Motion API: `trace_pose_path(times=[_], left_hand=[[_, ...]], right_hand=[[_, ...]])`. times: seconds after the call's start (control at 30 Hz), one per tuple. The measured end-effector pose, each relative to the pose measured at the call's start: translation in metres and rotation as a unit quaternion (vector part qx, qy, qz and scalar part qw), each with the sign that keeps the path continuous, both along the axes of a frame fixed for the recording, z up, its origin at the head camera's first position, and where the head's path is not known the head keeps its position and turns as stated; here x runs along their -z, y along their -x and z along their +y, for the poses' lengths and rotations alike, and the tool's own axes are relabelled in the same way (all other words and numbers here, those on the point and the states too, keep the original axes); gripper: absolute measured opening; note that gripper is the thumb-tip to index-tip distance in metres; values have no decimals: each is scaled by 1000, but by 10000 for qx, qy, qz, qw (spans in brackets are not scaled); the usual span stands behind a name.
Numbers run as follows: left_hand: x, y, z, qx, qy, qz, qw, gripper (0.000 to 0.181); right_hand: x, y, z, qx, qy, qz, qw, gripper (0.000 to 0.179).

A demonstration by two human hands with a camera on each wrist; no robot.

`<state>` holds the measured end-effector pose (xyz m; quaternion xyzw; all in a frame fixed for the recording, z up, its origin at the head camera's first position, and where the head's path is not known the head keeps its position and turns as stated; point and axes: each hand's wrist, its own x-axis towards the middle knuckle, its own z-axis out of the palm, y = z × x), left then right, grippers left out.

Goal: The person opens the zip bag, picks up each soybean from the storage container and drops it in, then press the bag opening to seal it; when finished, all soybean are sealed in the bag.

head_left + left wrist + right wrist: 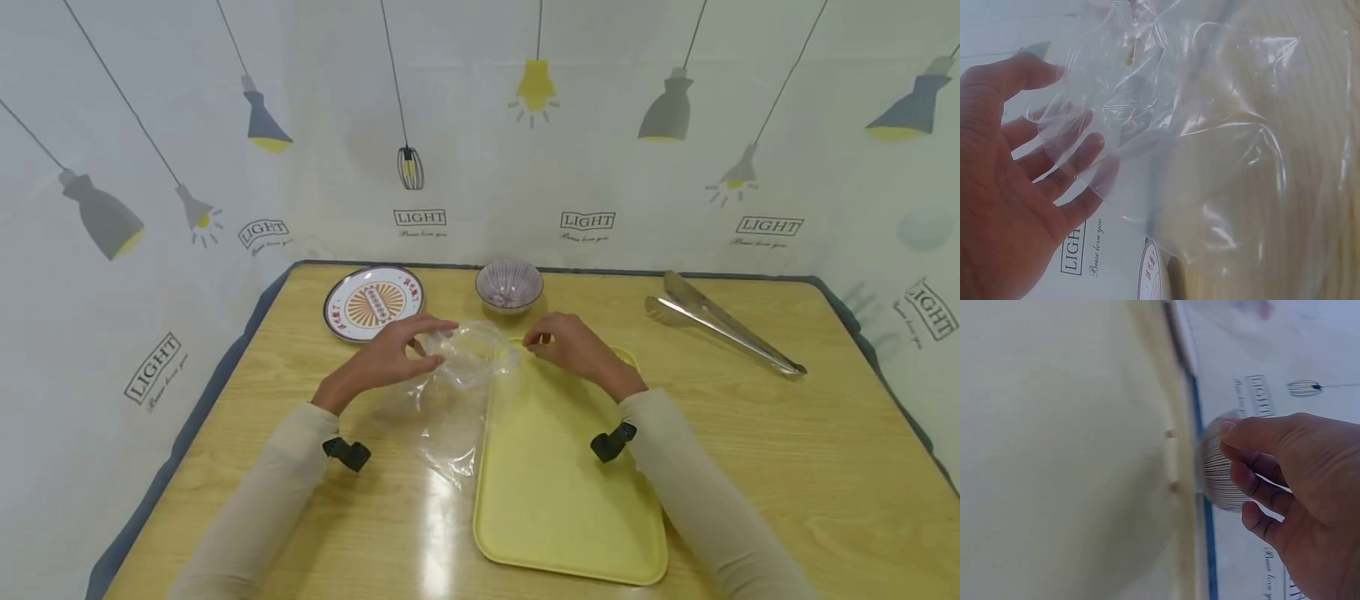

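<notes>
The clear plastic bag [467, 371] hung beside the left edge of the yellow tray [570, 500], its upper part overlapping the tray's far left corner. The left hand [390, 354], left of that corner, had its fingers spread and relaxed, thumb well apart, with film lying across the fingertips; whether they were inside the mouth or behind it, I could not tell. The right hand [573, 346], over the tray's far end, had loosely curled fingers near the bag's rim, with no film visible between them, so they seemed released.

The step in hand looked like opening out the bag's mouth. The next move probably called for the right fingers to catch the near side of the rim and draw it wide while the left supported the other side.

On the tabletop [360, 533], the bowl [510, 287] stood beyond the tray, the plate [373, 304] beyond its far left corner, and the tongs [705, 320] right of its far end.
</notes>
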<state>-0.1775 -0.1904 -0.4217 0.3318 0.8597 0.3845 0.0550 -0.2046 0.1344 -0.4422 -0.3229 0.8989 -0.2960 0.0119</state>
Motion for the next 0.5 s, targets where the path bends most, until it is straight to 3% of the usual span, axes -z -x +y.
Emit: trace_pose_path(times=[0.27,0.5], left_hand=[[0,2,3,-4,23,-155,9999,52],[0,1,5,4,38,-191,9998,51]], right_hand=[[-33,1,-6,94,574,260,9980,7],[-59,-8,-30,-252,985,633,9928,6]])
